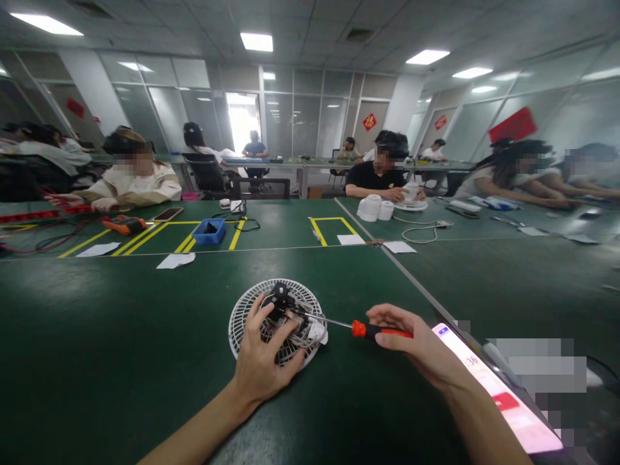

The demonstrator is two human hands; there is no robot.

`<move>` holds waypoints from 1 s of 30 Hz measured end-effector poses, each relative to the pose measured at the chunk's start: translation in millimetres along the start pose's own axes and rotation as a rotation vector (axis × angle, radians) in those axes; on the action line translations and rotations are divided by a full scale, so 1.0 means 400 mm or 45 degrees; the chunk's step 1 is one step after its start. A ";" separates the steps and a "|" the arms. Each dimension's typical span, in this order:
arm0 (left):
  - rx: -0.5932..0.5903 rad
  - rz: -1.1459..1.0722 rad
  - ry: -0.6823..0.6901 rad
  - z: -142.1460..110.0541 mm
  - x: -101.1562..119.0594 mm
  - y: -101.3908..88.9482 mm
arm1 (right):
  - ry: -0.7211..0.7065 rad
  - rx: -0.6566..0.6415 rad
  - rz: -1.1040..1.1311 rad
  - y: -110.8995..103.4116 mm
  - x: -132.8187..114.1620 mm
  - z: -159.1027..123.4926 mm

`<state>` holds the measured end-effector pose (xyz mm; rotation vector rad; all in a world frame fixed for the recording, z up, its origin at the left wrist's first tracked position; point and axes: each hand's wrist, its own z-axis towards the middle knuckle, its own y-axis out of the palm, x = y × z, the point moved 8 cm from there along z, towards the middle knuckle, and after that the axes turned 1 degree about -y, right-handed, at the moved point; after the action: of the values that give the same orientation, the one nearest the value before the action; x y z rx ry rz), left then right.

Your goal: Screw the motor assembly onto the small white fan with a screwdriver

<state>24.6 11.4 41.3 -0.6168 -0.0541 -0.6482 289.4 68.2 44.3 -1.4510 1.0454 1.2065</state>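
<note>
A round white fan grille (238, 323) lies on the green table, with a black motor assembly (279, 294), wires and a white plug (317, 333) on top of it. My left hand (266, 349) rests over the grille with its fingers curled around the motor parts and wiring. In my right hand (404, 329) is a screwdriver (361, 329) with a red and black handle. Its metal shaft points left, and the tip reaches in among the motor parts, where I cannot make out exactly what it touches.
A lit phone (504, 394) lies right of my right forearm. Beyond the table seam are a blue tray (209, 231), paper slips (175, 260), an orange and black tool (124, 225), white round housings (369, 208) and a pale cable (421, 231). Several people sit at tables around.
</note>
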 end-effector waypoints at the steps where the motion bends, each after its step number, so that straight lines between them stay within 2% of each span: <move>1: 0.002 0.015 0.001 0.000 0.000 0.001 | 0.040 -0.018 -0.005 0.007 0.005 -0.002; 6: 0.003 0.045 0.014 -0.004 -0.003 0.004 | 0.339 -0.134 -0.024 0.039 0.041 -0.019; 9: -0.006 0.047 0.020 -0.006 -0.004 0.006 | 0.306 -0.157 -0.065 0.038 0.032 -0.018; 16: 0.005 0.028 -0.002 -0.010 -0.008 0.007 | 0.076 -0.102 -0.178 0.011 -0.001 -0.009; 20: 0.012 0.043 -0.019 -0.011 -0.010 0.007 | -0.016 -0.085 -0.179 0.013 -0.008 -0.006; 23: -0.006 0.087 -0.047 -0.013 -0.016 0.012 | 0.046 -0.121 -0.079 0.030 0.003 -0.009; 28: -0.047 0.148 -0.014 -0.016 -0.016 0.021 | 0.332 -0.198 0.063 0.062 0.032 -0.026; 30: -0.048 0.148 -0.006 -0.016 -0.016 0.021 | 0.325 -0.220 0.039 0.066 0.027 -0.028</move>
<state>23.3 16.8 30.0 -0.6527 -0.0103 -0.5360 267.3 51.9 30.5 -1.7645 1.1600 1.1783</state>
